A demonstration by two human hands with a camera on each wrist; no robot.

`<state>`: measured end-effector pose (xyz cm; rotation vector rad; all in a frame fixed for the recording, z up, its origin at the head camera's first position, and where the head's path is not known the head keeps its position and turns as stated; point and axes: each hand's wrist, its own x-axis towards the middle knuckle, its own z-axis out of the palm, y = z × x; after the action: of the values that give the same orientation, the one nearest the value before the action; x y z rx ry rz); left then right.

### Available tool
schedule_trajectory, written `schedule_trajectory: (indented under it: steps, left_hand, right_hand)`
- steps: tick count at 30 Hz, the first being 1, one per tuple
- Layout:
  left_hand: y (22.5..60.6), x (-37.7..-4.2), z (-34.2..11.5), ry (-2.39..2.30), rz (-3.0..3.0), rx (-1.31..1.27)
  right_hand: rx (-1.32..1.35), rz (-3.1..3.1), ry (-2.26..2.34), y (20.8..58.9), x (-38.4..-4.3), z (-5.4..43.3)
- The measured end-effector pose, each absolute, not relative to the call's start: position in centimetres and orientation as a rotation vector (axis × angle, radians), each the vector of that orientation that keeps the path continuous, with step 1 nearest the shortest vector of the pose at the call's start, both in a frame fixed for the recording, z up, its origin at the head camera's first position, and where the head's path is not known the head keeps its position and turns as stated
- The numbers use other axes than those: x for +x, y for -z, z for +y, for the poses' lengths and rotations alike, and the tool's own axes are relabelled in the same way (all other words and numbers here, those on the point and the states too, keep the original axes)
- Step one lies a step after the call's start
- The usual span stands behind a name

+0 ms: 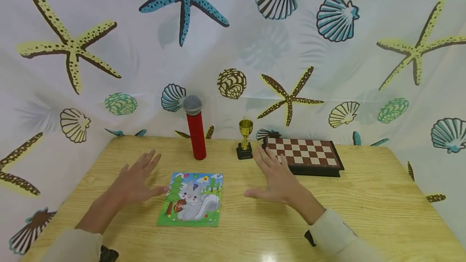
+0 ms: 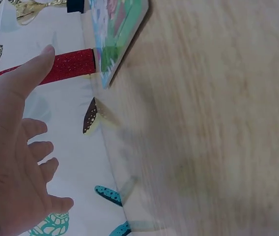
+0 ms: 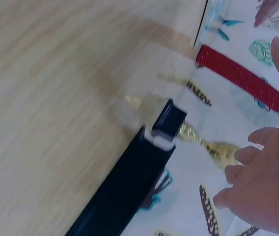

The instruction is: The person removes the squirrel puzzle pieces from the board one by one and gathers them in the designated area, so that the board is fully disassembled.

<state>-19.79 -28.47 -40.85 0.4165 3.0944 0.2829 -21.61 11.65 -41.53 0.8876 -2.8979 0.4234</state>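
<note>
The left hand (image 1: 135, 183), empty with fingers spread, is held beside a flat squirrel picture (image 1: 198, 201) laid on the wood-grained desk (image 1: 364, 197); the right hand (image 1: 274, 179), likewise spread and empty, near a boxy, brown-and-cream chequered chessboard (image 1: 309, 153). Farther back are stood a microphone (image 1: 197, 132) with glittery red shaft and rounded mesh head, and a shiny gold trophy (image 1: 245, 127). Marks on the right sleeve (image 1: 333, 233) cannot be read.

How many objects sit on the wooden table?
4: the red microphone at the back, the gold trophy right of it, the checkered box farther right, and the squirrel picture in front; something small could be hidden.
</note>
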Motion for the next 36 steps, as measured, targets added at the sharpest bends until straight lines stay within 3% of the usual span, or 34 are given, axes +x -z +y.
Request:
schedule_trajectory:
  steps: [19, 36]
  left_hand:
    - [43.7, -18.3, -26.3, -0.315, 2.962, 0.518]
    - [44.0, -17.8, -26.0, -0.319, 2.905, 0.554]
  right_hand:
    - [1.177, -3.159, -0.397, 43.6, -20.0, 4.5]
    - [1.231, -3.200, -0.217, 43.8, -19.2, 3.7]
